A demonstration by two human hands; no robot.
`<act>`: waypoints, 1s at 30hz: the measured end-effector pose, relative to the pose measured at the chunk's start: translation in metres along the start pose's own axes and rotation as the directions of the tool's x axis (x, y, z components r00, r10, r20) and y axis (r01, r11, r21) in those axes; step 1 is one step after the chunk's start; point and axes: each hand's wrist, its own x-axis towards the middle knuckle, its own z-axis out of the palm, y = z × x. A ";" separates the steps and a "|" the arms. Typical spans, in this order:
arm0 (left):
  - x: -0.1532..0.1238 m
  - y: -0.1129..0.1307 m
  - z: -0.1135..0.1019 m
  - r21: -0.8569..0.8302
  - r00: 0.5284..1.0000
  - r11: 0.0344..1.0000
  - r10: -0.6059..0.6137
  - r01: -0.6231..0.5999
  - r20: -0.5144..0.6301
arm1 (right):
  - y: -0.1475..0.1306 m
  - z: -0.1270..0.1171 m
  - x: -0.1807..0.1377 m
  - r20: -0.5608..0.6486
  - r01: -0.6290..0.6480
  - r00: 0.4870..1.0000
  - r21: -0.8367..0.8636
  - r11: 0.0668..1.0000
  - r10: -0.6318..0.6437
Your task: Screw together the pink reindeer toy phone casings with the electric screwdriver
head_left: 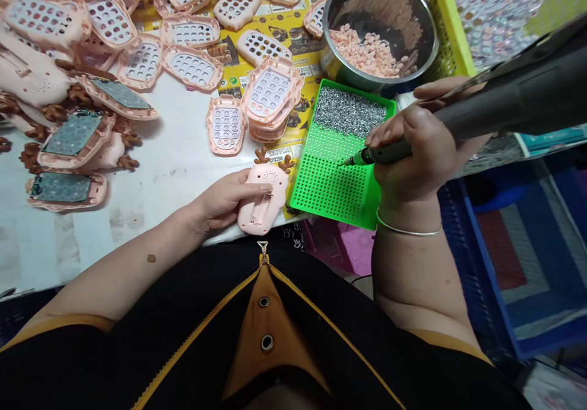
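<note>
My left hand (224, 202) grips a pink toy phone (263, 205) with brown antlers at the table's front edge. Its back faces up, showing a battery slot and small holes, and my thumb lies across it. My right hand (424, 144) is wrapped round a dark electric screwdriver (486, 101). The driver's tip (351, 161) points left over a green perforated tray (321, 205). Small silver screws (348, 111) are heaped in the tray's far half. I cannot tell whether a screw sits on the tip.
Pink front shells with keypads (270, 92) are stacked behind the phone, and several more lie at the back left. Shells with circuit boards (71, 134) pile up at left. A steel bowl (328, 61) holds small pink parts. Yellow basket (452, 24) and blue crate (532, 330) stand right.
</note>
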 end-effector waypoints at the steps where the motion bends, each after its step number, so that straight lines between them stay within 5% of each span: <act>1: 0.000 0.000 0.000 0.002 1.000 1.000 0.001 -0.001 0.001 | -0.001 0.000 0.000 0.000 0.000 1.000 0.014 1.000 0.000; 7: 0.000 0.001 0.001 0.006 1.000 1.000 -0.002 0.002 -0.005 | -0.004 0.001 -0.004 -0.045 0.068 0.997 -0.011 0.998 -0.069; 24: -0.001 0.001 0.000 -0.004 1.000 1.000 -0.005 0.005 0.003 | 0.005 -0.003 -0.009 -0.017 -0.029 0.999 -0.090 0.995 0.028; 27: -0.001 0.001 0.000 0.009 1.000 1.000 -0.008 0.008 -0.005 | 0.000 -0.008 -0.008 0.119 -0.135 0.982 -0.081 0.987 0.144; 30: 0.000 -0.002 0.001 0.032 1.000 0.999 0.003 -0.004 0.003 | -0.014 -0.006 -0.012 0.318 -0.326 0.888 -0.077 0.942 0.333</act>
